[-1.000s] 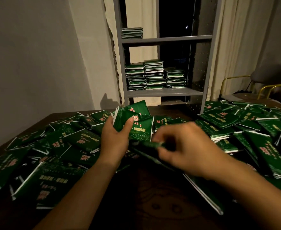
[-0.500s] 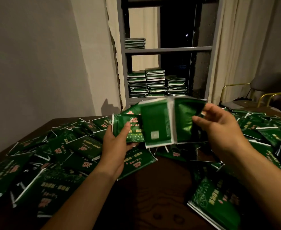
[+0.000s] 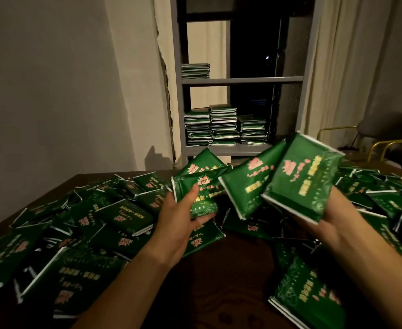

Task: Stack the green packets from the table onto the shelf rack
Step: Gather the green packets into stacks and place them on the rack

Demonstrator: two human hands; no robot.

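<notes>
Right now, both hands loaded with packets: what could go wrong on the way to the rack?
1. The right hand supports two fanned, tilted packets from below; one could slip off.
2. The left hand pinches a loose, uneven bunch; it may splay when set down.
3. The three stacks on the lower shelf differ in height; a careless drop could probably topple one.

right hand (image 3: 323, 224): fingers hidden under two motion-blurred packets (image 3: 299, 179)
left hand (image 3: 183, 217): fingertips buried behind its packets (image 3: 201, 186)
packet print: too blurred to read
chair (image 3: 385, 131): cut by right edge
shelf rack (image 3: 240, 79): top out of frame
</notes>
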